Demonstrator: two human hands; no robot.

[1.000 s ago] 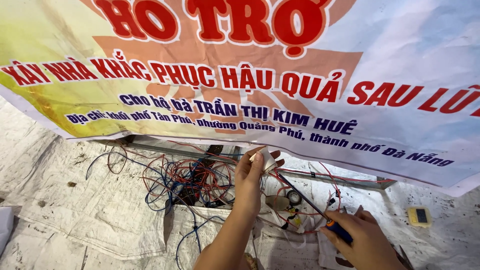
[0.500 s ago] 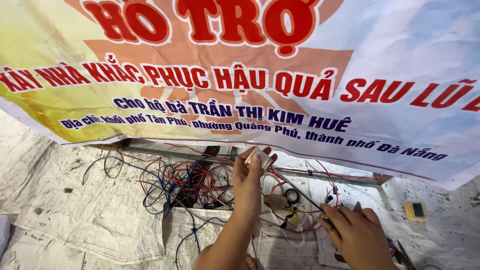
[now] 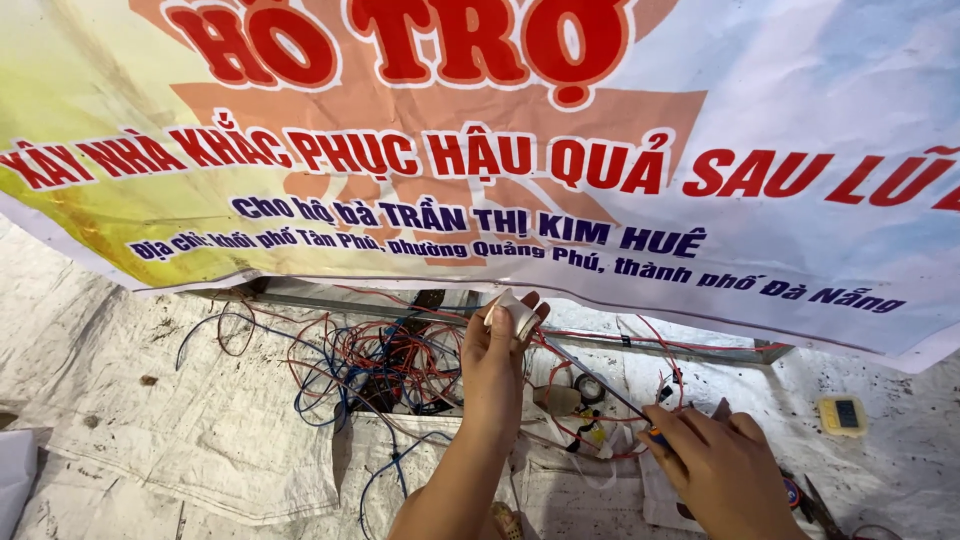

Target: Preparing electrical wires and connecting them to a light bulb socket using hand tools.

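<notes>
Working screwdriver (image 3: 590,385) tip into small white fitting (image 3: 516,318), mid-scene under banner (image 3: 480,150). Left hand (image 3: 497,365) grip pinching fitting, raised. Right hand (image 3: 722,478) grip wrapped round driver handle, near right. Fitting looks unwired, hard to tell. Red and blue wire tangle (image 3: 380,365) left of hands loose, unsorted. Yellow switch box (image 3: 842,414) far right untouched. Wiring job early-stage, most left.

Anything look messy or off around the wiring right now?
Yes: red and blue wires lie in a loose tangle on the dirty white sheet beside the left hand. The banner hangs low over the work, partly covering it.
</notes>
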